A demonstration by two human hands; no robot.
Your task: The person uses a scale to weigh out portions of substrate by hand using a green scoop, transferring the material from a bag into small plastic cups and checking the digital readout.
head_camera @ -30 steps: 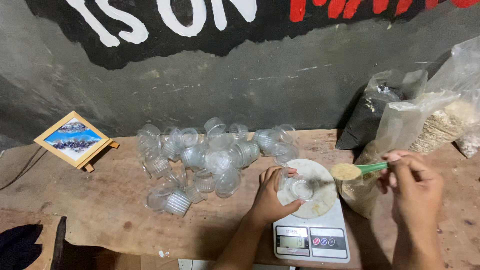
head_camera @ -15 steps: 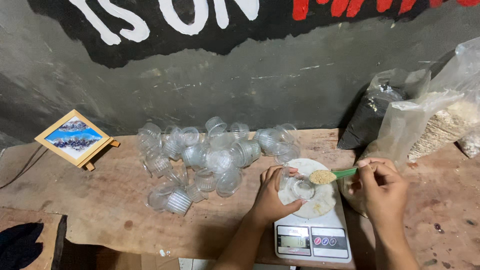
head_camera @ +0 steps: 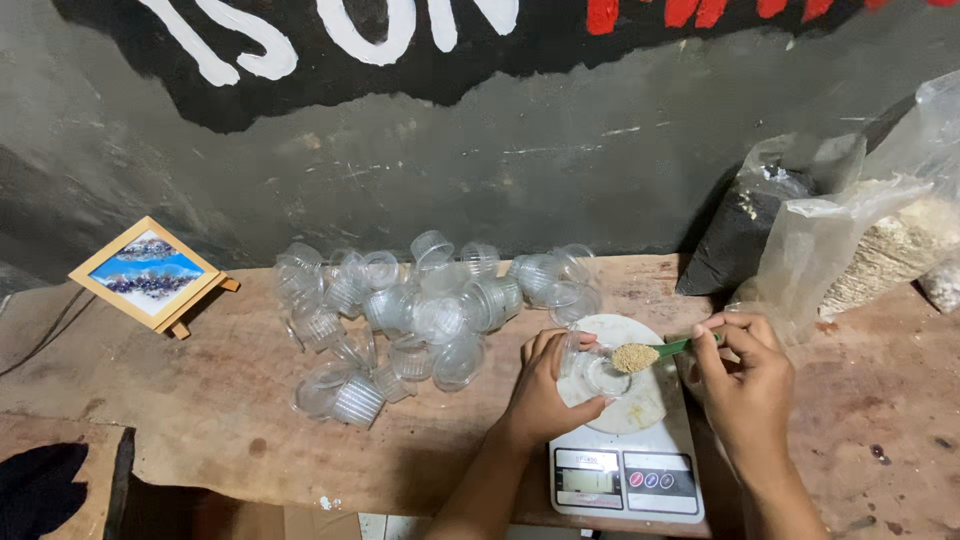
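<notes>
A left hand (head_camera: pixel 540 385) gripped one clear plastic cup (head_camera: pixel 600 375) on one white digital scale (head_camera: pixel 625 470), while the right hand (head_camera: pixel 745 385) pinched one green spoon (head_camera: pixel 650 353) of tan grain above it. Some two dozen empty cups (head_camera: pixel 420 310) littered the bench (head_camera: pixel 200 410); three bags (head_camera: pixel 850 240) stood right.

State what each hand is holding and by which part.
Left hand grips the small clear plastic cup by its side wall, on the scale; right hand pinches the green plastic spoon by its handle end.
</notes>
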